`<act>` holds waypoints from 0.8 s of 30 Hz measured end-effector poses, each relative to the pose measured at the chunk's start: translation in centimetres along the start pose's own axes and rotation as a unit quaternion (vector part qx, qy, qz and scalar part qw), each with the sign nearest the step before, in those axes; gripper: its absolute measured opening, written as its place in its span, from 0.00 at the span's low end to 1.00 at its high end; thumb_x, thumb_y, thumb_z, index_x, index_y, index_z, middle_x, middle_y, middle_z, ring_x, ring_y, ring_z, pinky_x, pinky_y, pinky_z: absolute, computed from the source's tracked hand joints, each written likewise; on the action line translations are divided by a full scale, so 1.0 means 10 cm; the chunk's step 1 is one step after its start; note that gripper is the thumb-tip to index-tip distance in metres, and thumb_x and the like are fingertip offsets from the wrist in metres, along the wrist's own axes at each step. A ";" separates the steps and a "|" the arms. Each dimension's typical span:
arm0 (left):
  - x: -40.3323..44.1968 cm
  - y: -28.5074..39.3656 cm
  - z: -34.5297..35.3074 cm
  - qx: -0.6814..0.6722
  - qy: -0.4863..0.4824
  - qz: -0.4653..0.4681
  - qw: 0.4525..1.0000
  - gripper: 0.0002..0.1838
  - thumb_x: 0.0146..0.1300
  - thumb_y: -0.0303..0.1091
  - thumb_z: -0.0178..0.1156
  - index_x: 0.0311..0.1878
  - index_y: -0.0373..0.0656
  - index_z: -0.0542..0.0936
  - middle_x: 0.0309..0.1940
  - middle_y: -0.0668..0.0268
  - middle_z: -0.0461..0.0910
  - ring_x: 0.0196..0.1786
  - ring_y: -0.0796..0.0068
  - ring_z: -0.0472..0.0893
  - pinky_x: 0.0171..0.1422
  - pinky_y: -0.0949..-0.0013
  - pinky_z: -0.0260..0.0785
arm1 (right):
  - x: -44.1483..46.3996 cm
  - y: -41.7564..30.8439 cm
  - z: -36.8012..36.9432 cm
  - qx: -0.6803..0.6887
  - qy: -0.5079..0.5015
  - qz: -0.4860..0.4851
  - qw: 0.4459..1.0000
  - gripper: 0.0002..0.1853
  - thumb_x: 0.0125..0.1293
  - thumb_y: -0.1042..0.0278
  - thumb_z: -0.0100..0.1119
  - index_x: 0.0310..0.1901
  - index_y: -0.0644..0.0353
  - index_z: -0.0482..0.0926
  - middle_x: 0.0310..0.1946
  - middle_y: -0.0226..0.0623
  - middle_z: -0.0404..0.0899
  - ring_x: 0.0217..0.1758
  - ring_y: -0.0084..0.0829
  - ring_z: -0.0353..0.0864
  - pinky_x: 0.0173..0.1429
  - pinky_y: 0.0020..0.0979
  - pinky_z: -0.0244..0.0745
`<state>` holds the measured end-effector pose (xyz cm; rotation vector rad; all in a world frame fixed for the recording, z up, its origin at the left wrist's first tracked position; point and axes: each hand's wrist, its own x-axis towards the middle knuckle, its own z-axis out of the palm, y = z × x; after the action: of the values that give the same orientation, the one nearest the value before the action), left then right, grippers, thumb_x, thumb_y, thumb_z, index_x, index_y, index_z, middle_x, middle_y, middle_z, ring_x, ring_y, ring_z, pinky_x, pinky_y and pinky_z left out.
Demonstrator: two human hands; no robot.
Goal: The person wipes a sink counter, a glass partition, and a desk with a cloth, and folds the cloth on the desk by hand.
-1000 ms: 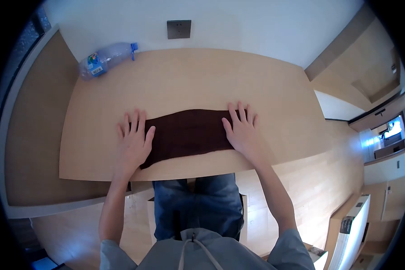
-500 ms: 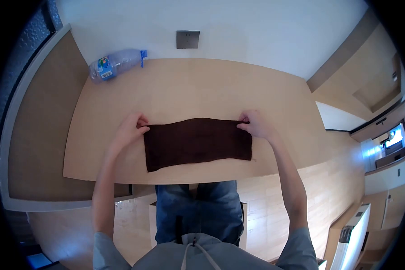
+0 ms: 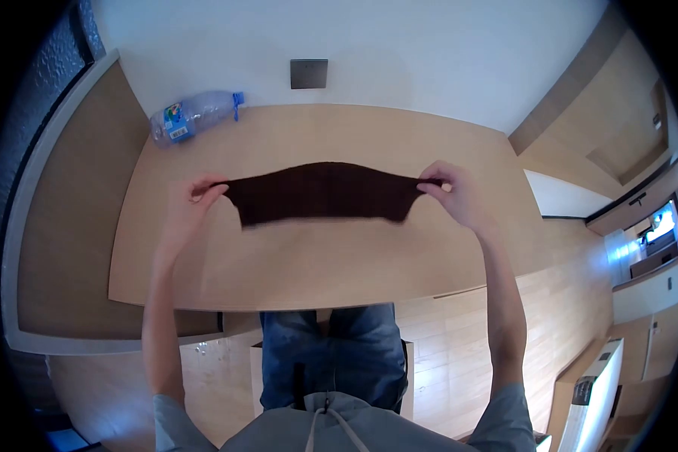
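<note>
A dark brown cloth (image 3: 324, 196) is stretched between my two hands above the wooden table (image 3: 339, 267). My left hand (image 3: 201, 202) pinches its upper left corner between thumb and fingers. At the upper right corner, my right hand (image 3: 450, 192) grips the cloth in the same pinch. The top edge bows upward in the middle, and the lower edge hangs toward me, slightly blurred.
An empty clear plastic bottle (image 3: 196, 117) with a blue cap lies at the table's back left, by the wall. A grey wall socket (image 3: 309, 74) is behind the table. A wooden side panel (image 3: 75, 203) borders the left.
Both hands have raised the cloth off the table, moving away from me and farther apart. Its lower edge, earlier flat on the table, now hangs free.
</note>
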<state>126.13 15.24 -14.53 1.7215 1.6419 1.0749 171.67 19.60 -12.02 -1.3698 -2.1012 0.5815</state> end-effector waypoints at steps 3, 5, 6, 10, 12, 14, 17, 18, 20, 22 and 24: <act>-0.10 0.07 -0.06 0.029 0.013 0.137 0.990 0.09 0.66 0.24 0.65 0.48 0.39 0.87 0.43 0.61 0.88 0.49 0.70 0.86 0.55 0.66 0.78 | -0.12 -0.06 -0.09 -0.020 0.035 -0.076 0.996 0.05 0.66 0.74 0.66 0.43 0.60 0.83 0.38 0.34 0.86 0.43 0.33 0.85 0.50 0.35 0.80; -0.28 0.11 0.00 0.109 -0.001 0.211 0.971 0.10 0.64 0.22 0.65 0.48 0.38 0.87 0.44 0.60 0.88 0.51 0.65 0.86 0.56 0.64 0.79 | -0.28 -0.03 -0.03 -0.089 0.041 -0.103 0.990 0.05 0.66 0.75 0.64 0.42 0.59 0.84 0.39 0.36 0.85 0.44 0.36 0.86 0.51 0.35 0.80; -0.38 0.10 0.04 0.148 -0.009 0.246 0.958 0.10 0.63 0.21 0.65 0.47 0.37 0.86 0.45 0.59 0.88 0.51 0.63 0.86 0.56 0.63 0.79 | -0.36 0.04 0.01 -0.118 0.018 -0.116 0.986 0.05 0.65 0.76 0.65 0.42 0.59 0.84 0.40 0.35 0.86 0.45 0.37 0.85 0.52 0.35 0.80; -0.72 -0.17 0.13 0.236 -0.099 0.317 0.913 0.10 0.62 0.23 0.65 0.47 0.36 0.86 0.47 0.59 0.87 0.55 0.59 0.84 0.60 0.60 0.78 | -0.76 0.25 0.21 -0.191 -0.075 -0.170 0.964 0.08 0.62 0.79 0.64 0.43 0.60 0.84 0.45 0.36 0.85 0.49 0.40 0.84 0.54 0.35 0.80; -0.93 -0.19 0.22 0.276 -0.141 0.299 0.903 0.09 0.63 0.24 0.64 0.46 0.36 0.86 0.49 0.59 0.86 0.58 0.60 0.83 0.62 0.60 0.77 | -0.93 0.33 0.27 -0.192 -0.088 -0.186 0.960 0.10 0.62 0.79 0.62 0.45 0.60 0.84 0.49 0.37 0.84 0.51 0.41 0.83 0.56 0.37 0.79; -1.04 -0.06 0.23 0.242 -0.126 0.269 0.924 0.09 0.65 0.26 0.63 0.46 0.37 0.86 0.50 0.59 0.86 0.60 0.59 0.81 0.64 0.59 0.76 | -1.03 0.36 0.29 -0.183 -0.068 -0.186 0.963 0.12 0.64 0.77 0.60 0.48 0.59 0.83 0.52 0.38 0.83 0.54 0.43 0.82 0.59 0.41 0.78; -0.98 0.07 0.45 0.197 -0.072 0.189 0.959 0.10 0.67 0.28 0.61 0.49 0.37 0.85 0.54 0.59 0.85 0.64 0.57 0.79 0.68 0.56 0.73 | -0.94 0.27 0.36 -0.096 -0.018 -0.063 0.993 0.14 0.67 0.75 0.58 0.53 0.59 0.82 0.56 0.40 0.82 0.61 0.43 0.80 0.64 0.41 0.76; -0.92 0.11 0.56 0.183 -0.047 0.156 0.969 0.11 0.68 0.29 0.60 0.50 0.37 0.84 0.55 0.59 0.84 0.65 0.56 0.78 0.69 0.55 0.72 | -0.86 0.19 0.41 -0.112 -0.011 -0.069 0.991 0.14 0.68 0.74 0.58 0.54 0.59 0.82 0.57 0.41 0.82 0.63 0.43 0.79 0.66 0.40 0.75; -0.75 0.23 0.78 0.195 -0.063 0.157 0.966 0.16 0.71 0.31 0.58 0.59 0.36 0.80 0.62 0.56 0.79 0.70 0.53 0.73 0.74 0.53 0.67 | -0.66 0.00 0.56 -0.143 0.003 -0.083 0.986 0.14 0.71 0.72 0.57 0.56 0.59 0.82 0.58 0.42 0.81 0.67 0.43 0.77 0.69 0.38 0.74; -0.65 0.18 0.94 0.229 -0.072 0.168 0.956 0.22 0.73 0.34 0.56 0.66 0.35 0.74 0.68 0.52 0.73 0.74 0.52 0.68 0.79 0.51 0.60 | -0.46 -0.07 0.76 -0.162 -0.004 -0.126 0.979 0.17 0.73 0.67 0.56 0.60 0.57 0.80 0.64 0.45 0.77 0.71 0.45 0.73 0.73 0.41 0.70; -0.58 0.02 1.10 0.287 -0.077 0.190 0.936 0.28 0.75 0.38 0.53 0.73 0.35 0.66 0.74 0.50 0.65 0.78 0.50 0.62 0.83 0.50 0.53 | -0.38 -0.03 0.91 -0.194 -0.005 -0.146 0.970 0.20 0.75 0.62 0.54 0.65 0.55 0.77 0.69 0.47 0.72 0.75 0.46 0.68 0.77 0.45 0.64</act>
<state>135.61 11.16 -21.40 2.5102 1.6631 0.6110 166.69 15.54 -19.50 -1.2137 -2.4541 0.0550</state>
